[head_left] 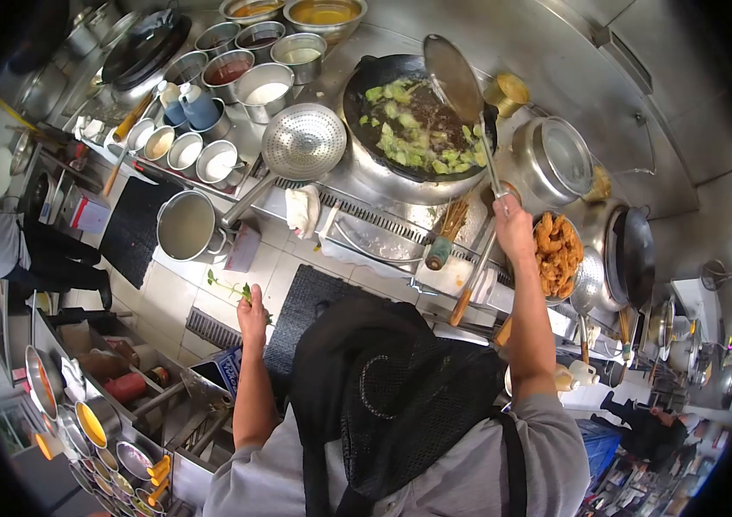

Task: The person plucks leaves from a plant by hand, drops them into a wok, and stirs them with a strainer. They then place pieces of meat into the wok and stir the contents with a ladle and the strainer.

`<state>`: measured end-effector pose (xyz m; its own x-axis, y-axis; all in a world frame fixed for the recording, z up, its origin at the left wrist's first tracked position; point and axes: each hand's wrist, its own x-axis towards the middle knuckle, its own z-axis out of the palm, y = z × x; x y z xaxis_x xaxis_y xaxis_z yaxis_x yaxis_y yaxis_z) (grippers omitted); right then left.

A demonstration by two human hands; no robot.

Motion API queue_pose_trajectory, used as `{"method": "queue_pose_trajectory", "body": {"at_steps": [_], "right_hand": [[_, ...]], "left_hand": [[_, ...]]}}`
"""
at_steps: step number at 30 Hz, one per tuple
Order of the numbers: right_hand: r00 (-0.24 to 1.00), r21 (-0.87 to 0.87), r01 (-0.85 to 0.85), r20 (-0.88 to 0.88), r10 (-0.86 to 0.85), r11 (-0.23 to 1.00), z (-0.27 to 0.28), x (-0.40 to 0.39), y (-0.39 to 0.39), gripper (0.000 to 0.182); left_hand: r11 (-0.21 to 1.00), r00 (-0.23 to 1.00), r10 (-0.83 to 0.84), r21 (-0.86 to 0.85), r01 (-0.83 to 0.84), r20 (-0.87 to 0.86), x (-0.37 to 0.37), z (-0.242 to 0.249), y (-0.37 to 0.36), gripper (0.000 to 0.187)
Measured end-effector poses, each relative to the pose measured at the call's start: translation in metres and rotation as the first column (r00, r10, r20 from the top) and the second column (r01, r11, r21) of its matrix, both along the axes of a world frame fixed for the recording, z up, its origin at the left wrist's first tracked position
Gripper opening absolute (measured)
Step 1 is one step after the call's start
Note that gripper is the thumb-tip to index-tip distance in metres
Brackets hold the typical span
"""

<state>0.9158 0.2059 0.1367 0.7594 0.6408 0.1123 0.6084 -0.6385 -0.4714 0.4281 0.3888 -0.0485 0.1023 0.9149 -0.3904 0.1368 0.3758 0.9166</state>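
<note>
My right hand point(513, 226) grips the long handle of a metal ladle point(455, 79), whose bowl hangs tilted over the black wok point(366, 95). The wok holds chopped green vegetables point(413, 125) in a dark sauce. My left hand point(251, 316) is lowered beside me over the tiled floor, pinching a small green sprig point(226, 285).
Steel seasoning bowls point(250, 60) line the counter left of the wok, with a perforated skimmer point(301, 142) and a steel pot point(187, 226) nearby. A strainer of fried pieces point(557, 252), a lidded pot point(556, 155) and a second wok point(633, 254) stand right. Another person point(4, 250) stands left.
</note>
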Motion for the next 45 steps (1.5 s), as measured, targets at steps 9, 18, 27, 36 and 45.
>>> {"method": "queue_pose_trajectory", "body": {"at_steps": [9,18,27,36,45], "right_hand": [[0.833,0.106,0.181,-0.545,-0.095,0.978,-0.045,0.061,-0.031,0.020],[0.594,0.329,0.257,-0.795,0.121,0.909,-0.073,0.004,0.041,0.016],[0.987,0.195,-0.078,-0.122,0.103,0.978,-0.067,-0.011,0.059,0.020],[0.941,0.186,-0.145,-0.279,0.194,0.972,-0.025,-0.067,0.041,0.013],[0.995,-0.078,-0.094,-0.036,0.091,0.993,-0.015,-0.067,0.024,0.019]], "left_hand": [[1.000,1.000,0.008,-0.014,-0.008,-0.003,0.009,0.003,0.001,0.041],[0.998,0.999,-0.022,-0.052,0.025,0.046,0.021,0.002,-0.005,0.039],[1.000,1.000,-0.007,-0.009,0.007,0.019,0.014,-0.002,-0.006,0.040],[0.998,0.998,-0.011,-0.061,0.015,0.056,0.014,0.000,-0.007,0.040],[0.998,0.999,-0.051,-0.020,0.051,-0.008,0.005,-0.003,-0.005,0.042]]}}
